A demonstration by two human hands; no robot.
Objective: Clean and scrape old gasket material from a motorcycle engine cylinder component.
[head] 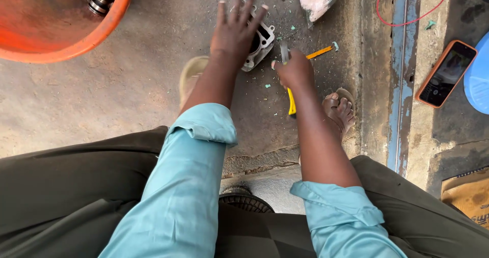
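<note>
A: Head view. Where does the cylinder (261, 43) lie?
B: On the floor, directly under the left hand (235, 30), whose fingers are spread flat over it, not gripping.

A: And the right hand (294, 70)?
B: Just right of the cylinder, closed around a scraper (284, 51). A yellow knife (292, 102) lies beneath the wrist.
</note>
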